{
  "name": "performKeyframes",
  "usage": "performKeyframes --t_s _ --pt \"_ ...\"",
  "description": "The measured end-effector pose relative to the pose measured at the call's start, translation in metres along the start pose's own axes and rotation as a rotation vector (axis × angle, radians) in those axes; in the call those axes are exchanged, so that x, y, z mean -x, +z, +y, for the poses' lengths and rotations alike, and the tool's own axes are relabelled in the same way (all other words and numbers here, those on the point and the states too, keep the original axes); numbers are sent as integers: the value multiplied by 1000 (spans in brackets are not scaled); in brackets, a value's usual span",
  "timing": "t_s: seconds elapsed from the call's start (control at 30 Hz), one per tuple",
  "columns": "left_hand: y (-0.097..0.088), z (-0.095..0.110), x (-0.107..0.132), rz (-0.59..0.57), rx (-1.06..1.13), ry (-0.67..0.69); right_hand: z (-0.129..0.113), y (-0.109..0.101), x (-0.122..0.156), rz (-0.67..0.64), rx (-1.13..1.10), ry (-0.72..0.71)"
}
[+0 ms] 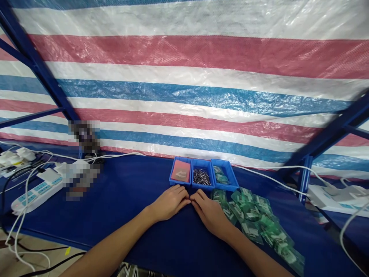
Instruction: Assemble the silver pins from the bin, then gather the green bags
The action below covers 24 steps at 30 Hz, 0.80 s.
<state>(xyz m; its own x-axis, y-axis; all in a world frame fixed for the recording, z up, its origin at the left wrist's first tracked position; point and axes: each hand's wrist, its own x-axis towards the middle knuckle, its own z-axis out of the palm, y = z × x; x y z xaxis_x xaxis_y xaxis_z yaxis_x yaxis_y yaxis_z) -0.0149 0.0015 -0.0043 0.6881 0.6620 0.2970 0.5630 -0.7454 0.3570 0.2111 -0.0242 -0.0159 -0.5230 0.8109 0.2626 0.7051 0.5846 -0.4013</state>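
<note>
My left hand [170,202] and my right hand [208,211] meet fingertip to fingertip above the blue tabletop. Both have their fingers bent into a pinch; anything between them is hidden or too small to name. Just beyond them stand three small blue bins in a row. The left bin [170,177] holds a pink sheet or pad with a pale arrow shape. In the middle bin [213,179] lies a heap of thin dark metal pieces. Small clear packets [221,176] fill part of the right bin [233,176]. Beside my right hand spreads a pile of greenish plastic packets [253,209].
A white power strip [39,192] with plugs and tangled cables lies at the left. Another power strip [337,198] sits at the right. A white cable [273,184] runs along the back. Striped plastic sheeting [187,92] hangs behind, between blue metal posts [43,73].
</note>
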Motion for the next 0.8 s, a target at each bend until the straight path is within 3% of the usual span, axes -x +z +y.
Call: performKeyframes --t_s 0.43,0.8 --pt "3 0 2 -8 -343 6 0 -5 0 150 -209 38" --pt "5 0 3 -61 -325 -11 4 -10 2 302 -390 121"
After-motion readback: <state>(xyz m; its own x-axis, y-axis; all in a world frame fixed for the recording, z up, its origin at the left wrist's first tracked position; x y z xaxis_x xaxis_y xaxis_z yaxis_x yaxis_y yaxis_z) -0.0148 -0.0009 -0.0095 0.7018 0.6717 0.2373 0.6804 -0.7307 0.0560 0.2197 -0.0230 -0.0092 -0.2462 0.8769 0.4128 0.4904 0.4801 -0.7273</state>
